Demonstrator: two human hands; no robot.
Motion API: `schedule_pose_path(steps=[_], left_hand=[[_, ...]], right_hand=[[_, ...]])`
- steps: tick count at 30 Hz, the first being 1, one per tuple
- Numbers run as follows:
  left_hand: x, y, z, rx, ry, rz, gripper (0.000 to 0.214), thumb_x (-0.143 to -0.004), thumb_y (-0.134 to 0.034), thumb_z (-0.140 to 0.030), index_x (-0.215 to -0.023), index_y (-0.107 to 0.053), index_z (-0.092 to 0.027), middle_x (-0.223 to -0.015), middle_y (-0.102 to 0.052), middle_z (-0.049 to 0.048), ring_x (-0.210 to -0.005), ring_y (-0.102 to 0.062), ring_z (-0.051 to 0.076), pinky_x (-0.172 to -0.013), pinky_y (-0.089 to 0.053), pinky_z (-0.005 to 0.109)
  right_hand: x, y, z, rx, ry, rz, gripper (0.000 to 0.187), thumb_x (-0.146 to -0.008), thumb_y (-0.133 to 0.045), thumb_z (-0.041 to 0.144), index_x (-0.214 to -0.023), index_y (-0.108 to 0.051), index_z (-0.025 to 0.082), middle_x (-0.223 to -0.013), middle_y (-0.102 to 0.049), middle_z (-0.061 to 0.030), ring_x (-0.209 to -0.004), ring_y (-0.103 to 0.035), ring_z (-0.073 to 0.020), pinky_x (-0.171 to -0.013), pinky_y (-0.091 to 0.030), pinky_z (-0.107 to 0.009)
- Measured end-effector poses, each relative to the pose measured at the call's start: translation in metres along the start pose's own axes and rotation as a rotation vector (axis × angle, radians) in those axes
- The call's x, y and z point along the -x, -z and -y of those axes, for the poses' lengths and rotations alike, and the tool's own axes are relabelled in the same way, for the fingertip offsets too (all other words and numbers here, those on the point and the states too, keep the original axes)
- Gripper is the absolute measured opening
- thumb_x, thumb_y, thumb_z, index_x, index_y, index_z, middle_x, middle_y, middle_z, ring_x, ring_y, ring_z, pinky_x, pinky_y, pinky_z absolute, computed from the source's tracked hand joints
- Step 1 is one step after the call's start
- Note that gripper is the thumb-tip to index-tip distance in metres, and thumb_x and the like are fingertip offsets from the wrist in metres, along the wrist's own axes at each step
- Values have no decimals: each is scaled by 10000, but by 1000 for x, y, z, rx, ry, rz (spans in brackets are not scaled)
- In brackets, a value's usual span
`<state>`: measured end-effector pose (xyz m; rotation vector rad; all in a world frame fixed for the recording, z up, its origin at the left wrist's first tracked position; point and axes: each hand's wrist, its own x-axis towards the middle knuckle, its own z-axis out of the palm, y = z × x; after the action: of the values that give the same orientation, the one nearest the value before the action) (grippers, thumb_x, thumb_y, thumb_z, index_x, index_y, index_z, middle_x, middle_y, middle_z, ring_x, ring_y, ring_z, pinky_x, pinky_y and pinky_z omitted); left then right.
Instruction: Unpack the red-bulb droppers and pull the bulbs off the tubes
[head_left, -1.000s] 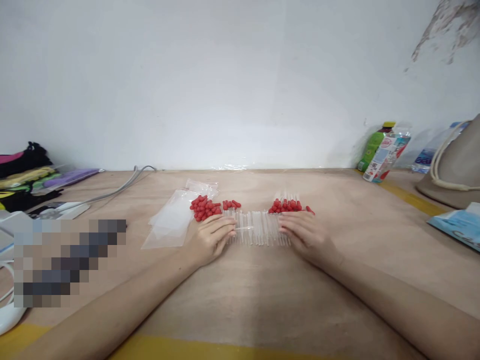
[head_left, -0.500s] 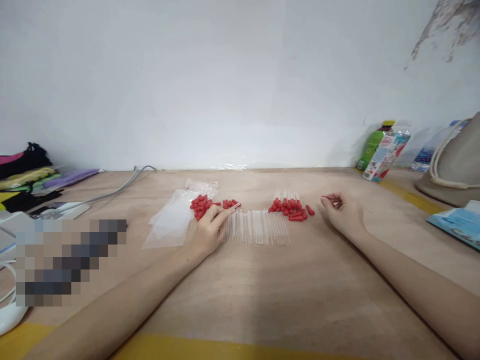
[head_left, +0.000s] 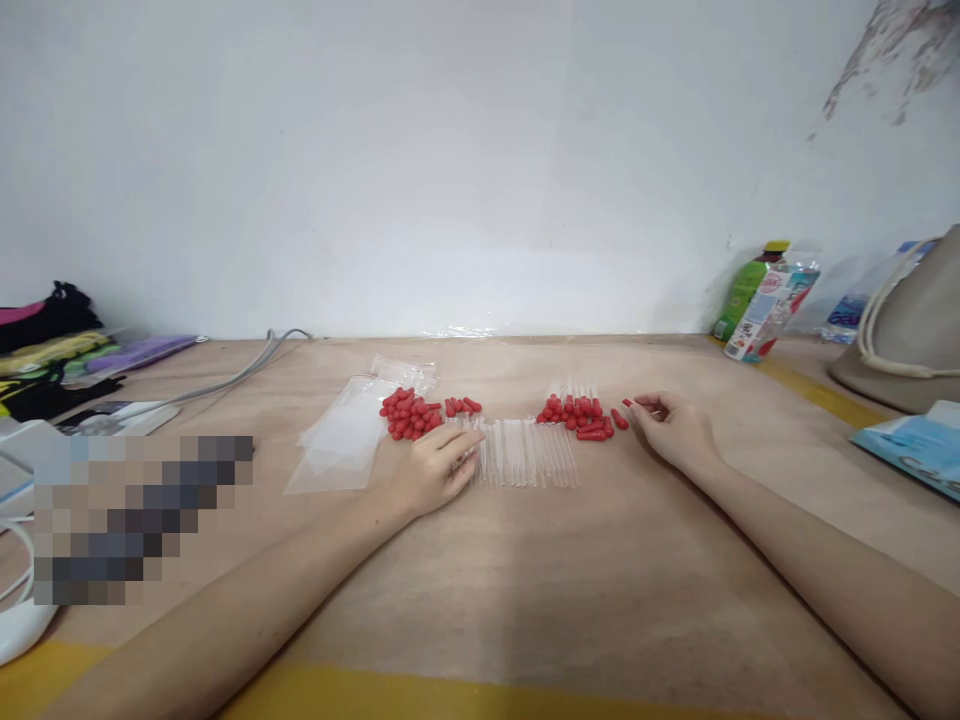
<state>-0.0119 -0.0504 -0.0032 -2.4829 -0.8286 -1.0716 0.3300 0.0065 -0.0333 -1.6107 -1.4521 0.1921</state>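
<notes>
My left hand lies over the left end of a row of thin clear dropper tubes. Its fingers reach forward over them, slightly bent, and no held thing shows; the fingertips partly cover the tubes. At the right, my right hand pinches a small red rubber bulb between thumb and fingertips. A heap of red bulbs sits just beyond my left hand. Another red cluster, with clear tubes behind it, is left of my right hand.
Clear plastic bags lie left of the heap. A grey cable and folded cloths are at the left. Bottles, a beige bag and a blue packet stand or lie at the right.
My left hand has come down and nearer, onto the tubes; the thin clear piece seen at its fingertips before no longer shows. My right hand has shifted left with the red bulb.
</notes>
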Motion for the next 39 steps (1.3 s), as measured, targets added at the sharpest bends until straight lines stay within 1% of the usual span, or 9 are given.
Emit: schedule_pose_path(steps=[4, 7, 14, 21, 26, 29, 32, 35, 39], left_hand=[[4, -2, -2, 98, 15, 65, 312, -794, -571, -279, -1074, -557, -141, -888, -623, 82, -797, -588, 159, -709, -509, 283], [3, 0, -3, 128, 28, 111, 362, -777, -598, -323, -1083, -563, -133, -910, -634, 92, -862, -575, 189, -776, -495, 337], [3, 3, -5, 89, 39, 92, 279, -802, -561, -293, -1048, -594, -165, -910, -646, 78, -882, -562, 196, -785, -471, 365], [2, 4, -5, 67, 61, 109, 223, -809, -549, -257, -1006, -607, -170, -905, -643, 64, -867, -545, 192, -774, -452, 357], [2, 4, -5, 55, 49, 81, 212, -802, -556, -243, -996, -612, -178, -928, -636, 63, -891, -540, 194, -782, -445, 353], [2, 4, -5, 43, 45, 60, 191, -802, -552, -235, -974, -618, -182, -950, -627, 64, -906, -535, 195, -801, -438, 362], [1, 4, -5, 38, 42, 49, 177, -802, -553, -231, -958, -621, -181, -947, -624, 65, -906, -531, 196, -801, -433, 365], [1, 4, -5, 34, 44, 52, 172, -802, -555, -228, -951, -624, -179, -938, -622, 64, -901, -530, 194, -797, -426, 365], [1, 4, -5, 35, 48, 64, 171, -802, -554, -228, -949, -627, -177, -945, -618, 66, -906, -528, 195, -797, -421, 364]], right_hand=[[-1, -4, -3, -42, 4, -39, 337, -663, -597, 445, -827, -623, 151, -695, -650, -59, -565, -574, -160, -546, -448, -290], [-1, -5, 0, -39, 4, -17, 337, -661, -604, 466, -793, -614, 156, -696, -654, -57, -580, -586, -164, -548, -449, -283], [-1, -4, 14, -43, 18, 67, 328, -694, -566, 480, -742, -632, 163, -659, -665, -52, -568, -587, -152, -528, -431, -258], [-1, -7, 13, -48, 50, 87, 355, -706, -550, 508, -758, -662, 175, -680, -673, -49, -559, -581, -153, -512, -423, -259], [-3, -5, 11, -7, 125, 26, 367, -807, -423, 461, -797, -657, 179, -724, -675, -51, -663, -590, -172, -612, -429, -286], [-2, -6, 14, 85, 230, -23, 347, -787, -460, 471, -784, -669, 194, -781, -665, -52, -746, -568, -192, -684, -414, -319], [2, -9, 21, 192, 330, -9, 344, -733, -523, 534, -770, -685, 233, -875, -646, -49, -872, -536, -228, -760, -375, -376], [6, -11, 29, 249, 329, 3, 352, -716, -533, 565, -755, -690, 252, -908, -628, -51, -910, -513, -250, -765, -340, -409], [7, -11, 33, 246, 310, 14, 349, -718, -536, 562, -755, -690, 251, -909, -632, -52, -912, -507, -255, -747, -320, -399]])
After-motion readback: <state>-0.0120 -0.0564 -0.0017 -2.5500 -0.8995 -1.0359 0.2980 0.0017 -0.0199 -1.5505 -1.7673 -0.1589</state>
